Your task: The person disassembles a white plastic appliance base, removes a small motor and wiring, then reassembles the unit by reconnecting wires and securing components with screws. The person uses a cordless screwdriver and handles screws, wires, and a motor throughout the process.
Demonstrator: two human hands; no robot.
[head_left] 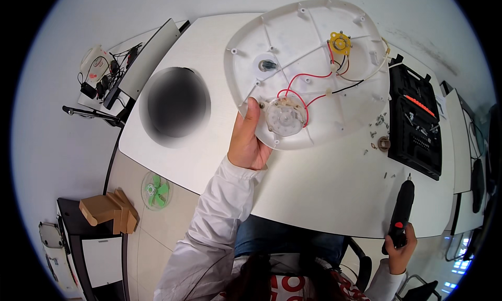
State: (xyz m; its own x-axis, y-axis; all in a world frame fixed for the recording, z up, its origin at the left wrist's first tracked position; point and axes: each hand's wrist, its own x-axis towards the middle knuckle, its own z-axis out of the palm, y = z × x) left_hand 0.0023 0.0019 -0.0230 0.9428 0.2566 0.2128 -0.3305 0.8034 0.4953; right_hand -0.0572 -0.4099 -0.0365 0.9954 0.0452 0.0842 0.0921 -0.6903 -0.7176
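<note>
My left hand (248, 140) grips the near edge of a large white plastic housing (314, 102), thumb on its inner side and fingers underneath. The ribbed inside of the housing faces up. Beside my thumb sits a round, clear-covered motor-like part (285, 117) with red wires. Farther right, a yellow round part (340, 43) is fixed to the housing, and red, black and white wires run between the parts. A metal shaft (267, 66) stands in a hole at the left. At the table's right front edge, my right hand (401, 249) is closed round a black electric screwdriver (402, 207), its bit pointing away from me.
An open black tool case (415, 118) with bits lies on the right of the white table (314, 196). Loose screws (380, 119) and a small brown round part (384, 143) lie beside it. A dark, blurred round patch (177, 105) covers the table's left. A green fan (156, 191) is on the floor.
</note>
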